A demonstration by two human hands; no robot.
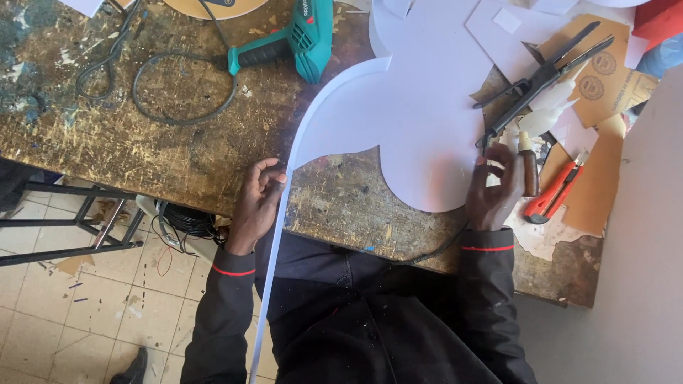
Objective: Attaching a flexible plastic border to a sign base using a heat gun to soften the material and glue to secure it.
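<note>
A large white curved cut-out board (420, 107) lies on the worn wooden workbench (178, 149). A long thin white strip (274, 256) runs along its left curved edge and hangs down past my lap. My left hand (256, 203) pinches this strip at the bench's front edge. My right hand (496, 188) rests its fingers on the board's lower right lobe, next to a small brown-handled tool (529, 167); whether it grips anything is unclear.
A teal power tool (302, 39) with a grey cable (181, 92) lies at the back. A black caulking gun (544, 75), a red utility knife (558, 192) and brown cardboard pieces (605, 142) sit right. A metal stool frame (78, 220) stands on the tiled floor left.
</note>
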